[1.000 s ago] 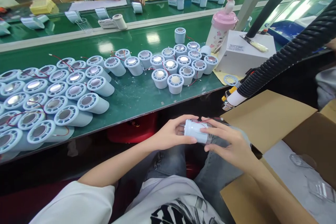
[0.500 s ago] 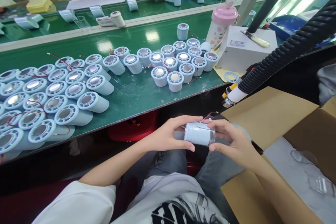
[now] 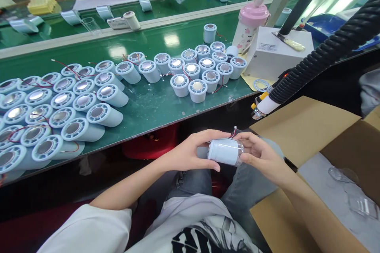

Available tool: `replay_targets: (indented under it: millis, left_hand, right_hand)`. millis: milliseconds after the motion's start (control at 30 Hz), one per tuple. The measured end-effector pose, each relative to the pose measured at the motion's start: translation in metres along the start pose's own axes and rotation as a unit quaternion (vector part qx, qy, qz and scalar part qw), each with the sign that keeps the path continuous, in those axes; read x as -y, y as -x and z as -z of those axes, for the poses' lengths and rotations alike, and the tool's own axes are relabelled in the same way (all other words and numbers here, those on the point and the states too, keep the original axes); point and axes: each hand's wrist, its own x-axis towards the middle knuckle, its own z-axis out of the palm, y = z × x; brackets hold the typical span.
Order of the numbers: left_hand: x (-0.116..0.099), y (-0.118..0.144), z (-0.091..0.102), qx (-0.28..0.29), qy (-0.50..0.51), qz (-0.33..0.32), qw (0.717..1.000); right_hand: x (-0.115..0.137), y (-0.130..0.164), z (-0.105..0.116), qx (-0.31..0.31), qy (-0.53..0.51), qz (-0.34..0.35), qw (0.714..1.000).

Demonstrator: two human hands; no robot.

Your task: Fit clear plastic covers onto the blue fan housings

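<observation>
You hold 1 pale blue cylinder point(image 3: 224, 151) over your lap, below the front edge of the green bench. It lies on its side, its long axis running roughly left to right and tilted a little. The body is smooth and matte, with a rounded rim at its left end. Its right end looks clear or glossy, though your fingers cover most of it. A thin red wire point(image 3: 233, 132) with a small white connector rises from the top of the right end, just above your fingers.
</observation>
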Motion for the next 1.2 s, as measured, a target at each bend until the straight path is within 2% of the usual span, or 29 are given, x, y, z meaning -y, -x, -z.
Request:
replay_targets:
  millis: [100,333,600,833,933,1033,1200]
  left_hand:
    - [0.001,0.000,0.000,0.001,-0.005,-0.017,1.000]
    - [0.000,-0.001,0.001,0.007,0.002,-0.011,1.000]
    - [-0.001,-0.002,0.001,0.015,0.011,-0.020,1.000]
    - [0.005,-0.005,0.000,0.017,0.112,0.048,0.992]
    - [0.016,-0.023,0.002,0.017,0.174,0.067,0.982]
    - [0.029,-0.054,0.005,0.032,0.234,0.088,0.968]
    - [0.040,-0.105,0.007,0.053,0.241,0.124,0.961]
  right_hand:
    - [-0.002,-0.002,0.000,0.000,-0.036,-0.020,0.999]
    - [-0.006,-0.004,-0.003,-0.030,-0.061,-0.074,0.995]
    - [-0.003,-0.007,-0.012,-0.024,-0.087,-0.147,0.985]
    - [-0.014,-0.013,-0.011,-0.023,-0.161,-0.154,0.975]
    - [-0.018,-0.019,-0.011,-0.059,-0.245,-0.155,0.955]
    - [-0.022,-0.027,-0.009,-0.119,-0.338,-0.127,0.925]
    - [-0.030,-0.043,0.001,-0.171,-0.374,-0.081,0.908]
